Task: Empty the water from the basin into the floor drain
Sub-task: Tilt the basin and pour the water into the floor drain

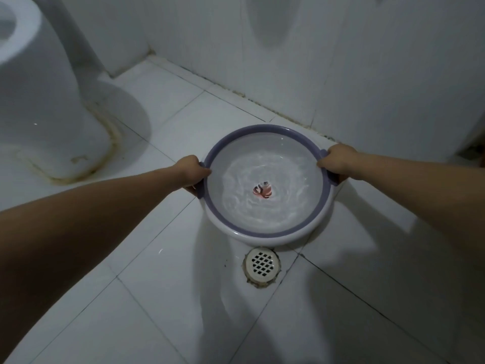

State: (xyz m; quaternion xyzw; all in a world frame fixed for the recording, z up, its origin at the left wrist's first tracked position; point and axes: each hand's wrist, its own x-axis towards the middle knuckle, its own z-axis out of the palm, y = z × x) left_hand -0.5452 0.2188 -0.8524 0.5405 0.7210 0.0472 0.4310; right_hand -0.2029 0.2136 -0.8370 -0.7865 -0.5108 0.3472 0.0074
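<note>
A round white basin (262, 233) with a purple rim sits at the middle of the view, just beyond the floor drain. Rippling water fills its bottom over a small red and dark print. My left hand (190, 170) grips the basin's left handle. My right hand (338, 162) grips the right handle. The basin looks about level, and whether it rests on the tiles or hangs just above them I cannot tell. The floor drain (262, 262), a white round grate with a stained edge, lies in the tiles right below the basin's near side.
A white toilet (39, 88) with a stained base stands at the left. White tiled walls (341, 61) close the space behind the basin. White floor tiles (157, 311) spread toward me.
</note>
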